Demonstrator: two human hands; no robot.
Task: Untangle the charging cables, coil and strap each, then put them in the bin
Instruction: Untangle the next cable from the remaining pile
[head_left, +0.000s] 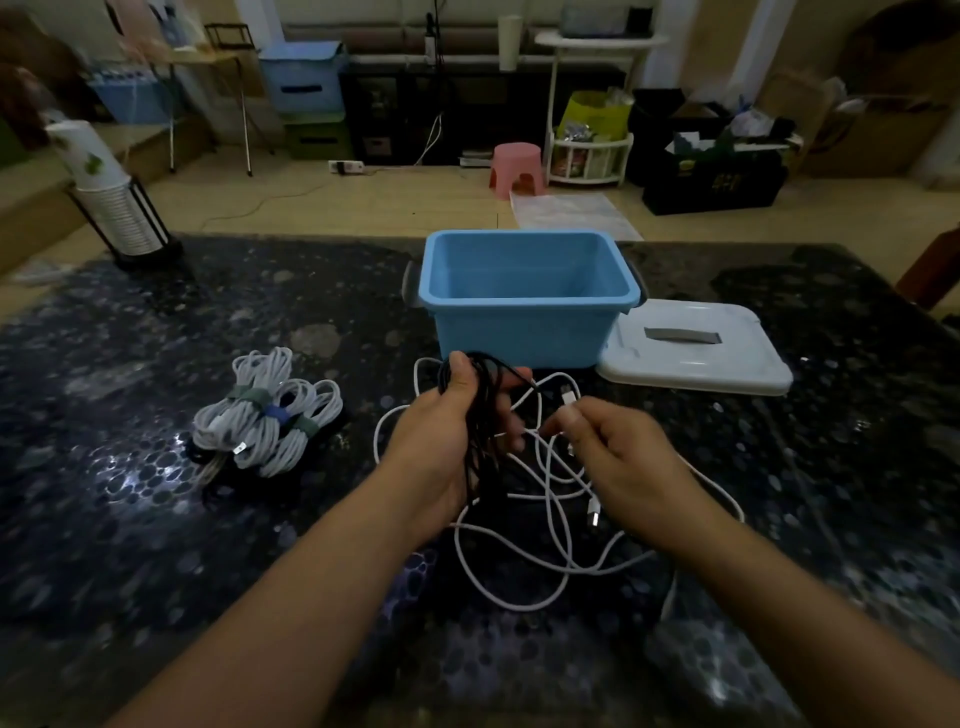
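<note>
Black cable (480, 415) in the left hand's (441, 441) grip; white cable (550, 483) beside it; blue bin (530, 322) beyond; dark pebble-patterned table (156, 519) beneath.

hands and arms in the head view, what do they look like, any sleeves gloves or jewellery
Both forearms are bare up to the frame's bottom edge, with no sleeves in view. The left hand and the right hand are ungloved, and no ring, watch or bracelet shows on either. The fingernails look short and unpainted.

Left hand (447, 441) clenched — right hand (608, 441) pinching
</note>
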